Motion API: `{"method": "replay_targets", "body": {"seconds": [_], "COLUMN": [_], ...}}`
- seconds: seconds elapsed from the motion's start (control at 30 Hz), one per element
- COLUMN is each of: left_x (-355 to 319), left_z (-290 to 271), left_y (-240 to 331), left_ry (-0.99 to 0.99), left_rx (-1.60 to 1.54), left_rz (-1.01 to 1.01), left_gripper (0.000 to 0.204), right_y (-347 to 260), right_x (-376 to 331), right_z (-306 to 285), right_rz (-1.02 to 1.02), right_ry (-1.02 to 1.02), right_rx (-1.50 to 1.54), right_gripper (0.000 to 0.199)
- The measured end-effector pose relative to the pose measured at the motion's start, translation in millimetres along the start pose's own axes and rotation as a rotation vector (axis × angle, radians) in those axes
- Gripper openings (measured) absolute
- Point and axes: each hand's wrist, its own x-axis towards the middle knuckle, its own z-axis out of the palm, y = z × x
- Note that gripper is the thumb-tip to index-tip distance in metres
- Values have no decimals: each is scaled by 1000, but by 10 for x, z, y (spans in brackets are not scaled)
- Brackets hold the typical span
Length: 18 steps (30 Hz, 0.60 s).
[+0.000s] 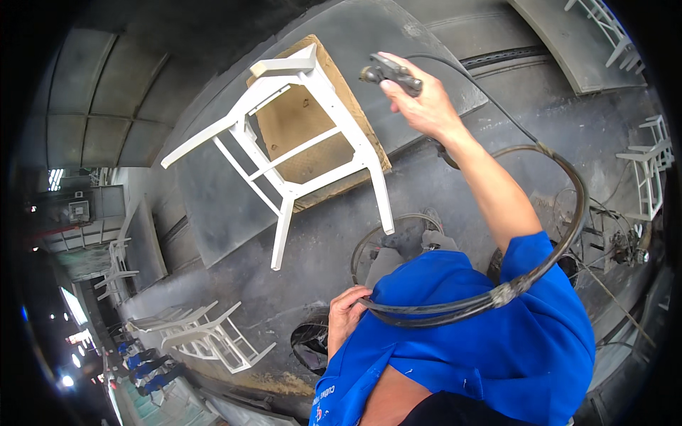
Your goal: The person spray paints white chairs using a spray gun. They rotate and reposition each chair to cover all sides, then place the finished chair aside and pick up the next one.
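My right hand (430, 106) is closed around a dark spray gun (391, 74), raised to the right of a white chair frame (330, 106). The gun's nozzle faces left, toward the frame. With its legs sticking out, the seatless frame rests on a brown wooden board (291, 145). Low by my waist, my left hand (344, 316) is closed on the looped dark hose (440, 312), its fingers partly hidden. A thinner black cable (490, 92) runs from the gun and joins the hose bundle beside my right arm.
Beneath the board lies a large grey panel (213, 206). More white chairs stand at the lower left (206, 337) and right edge (646, 174). A dark round container (310, 348) sits near my left hand. Hoses and equipment (625, 241) crowd the right floor.
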Motion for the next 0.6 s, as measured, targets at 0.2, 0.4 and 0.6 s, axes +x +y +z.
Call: {"method": "replay_targets", "body": {"seconds": [0.2,0.4,0.6], "left_x": [180,223,312], "left_z": [270,408,422], "left_y": [195,312,345], "left_ry": [-6,-28,-50], "left_rx": [-46,6,46], "left_rz": [-17,-65,-59], "left_gripper": [27,26,28], "right_y": [425,718,839], "right_x": [259,-38,-601], "right_z": [-55,-269,-585], "right_rz": [-61,-22,183], "right_ry": [-88,-302,-456], "right_rx": [-65,-85,-245], "right_gripper": [47,45,48]}}
